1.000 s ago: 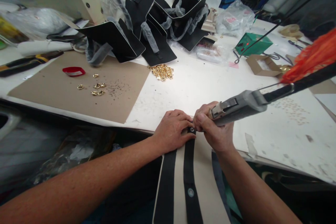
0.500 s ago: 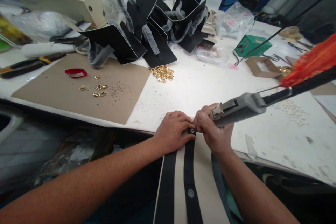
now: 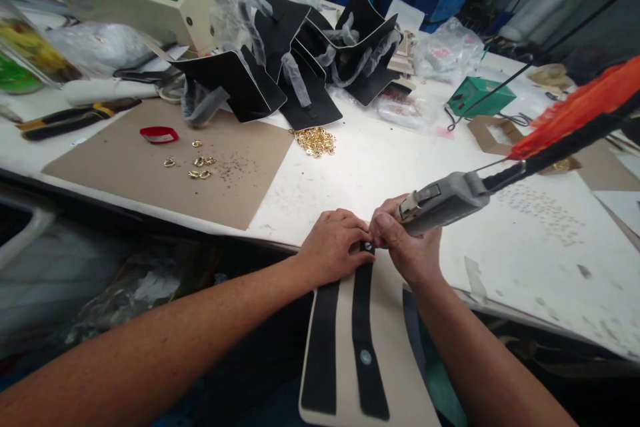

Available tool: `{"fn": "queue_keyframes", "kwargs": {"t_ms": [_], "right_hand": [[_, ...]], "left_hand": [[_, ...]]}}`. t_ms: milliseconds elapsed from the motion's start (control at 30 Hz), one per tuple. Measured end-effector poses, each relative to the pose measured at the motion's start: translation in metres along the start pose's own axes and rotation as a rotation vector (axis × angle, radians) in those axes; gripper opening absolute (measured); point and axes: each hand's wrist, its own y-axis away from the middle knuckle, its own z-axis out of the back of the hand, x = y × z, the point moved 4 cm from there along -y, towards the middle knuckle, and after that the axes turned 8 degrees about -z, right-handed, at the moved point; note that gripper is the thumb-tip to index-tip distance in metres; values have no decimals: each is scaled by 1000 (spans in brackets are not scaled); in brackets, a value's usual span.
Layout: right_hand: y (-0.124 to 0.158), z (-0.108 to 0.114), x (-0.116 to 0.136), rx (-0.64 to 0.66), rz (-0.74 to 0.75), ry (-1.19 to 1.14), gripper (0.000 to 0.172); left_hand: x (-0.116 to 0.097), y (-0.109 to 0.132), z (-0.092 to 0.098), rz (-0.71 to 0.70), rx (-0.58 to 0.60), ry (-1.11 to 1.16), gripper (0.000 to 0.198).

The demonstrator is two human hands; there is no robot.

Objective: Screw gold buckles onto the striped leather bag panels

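A beige panel with black strips (image 3: 345,340) hangs over the table's front edge into the lap. My left hand (image 3: 337,243) holds its upper end, thumb and forefinger on either side of a small metal fastener (image 3: 369,247) on the middle strip. A round snap button (image 3: 366,357) shows lower on the same strip. My right hand (image 3: 405,243) is closed around a grey power screwdriver (image 3: 445,200), tilted up to the right. Its lower end is hidden by my fingers, close beside the fastener. A black hose (image 3: 565,137) runs from the tool, with orange netting (image 3: 575,110) over it.
Black bag pieces (image 3: 310,60) with plastic-wrapped handles stand at the back. Gold hardware is piled (image 3: 315,141) before them. On brown cardboard (image 3: 125,180) lie several gold clasps (image 3: 203,161) and a red piece (image 3: 159,135). Pliers (image 3: 75,121) lie left; a green box (image 3: 480,92) stands right.
The view has shifted slightly, and more of the panel's lower end shows. The screwdriver sits a little further left and lower in view. Both hands keep their hold beside the fastener.
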Motion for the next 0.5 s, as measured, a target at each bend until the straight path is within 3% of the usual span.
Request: {"fn": "queue_keyframes", "kwargs": {"t_ms": [500], "right_hand": [[0, -4, -6, -112, -26, -45, 35]], "left_hand": [[1, -1, 2, -19, -12, 45, 23]]}}
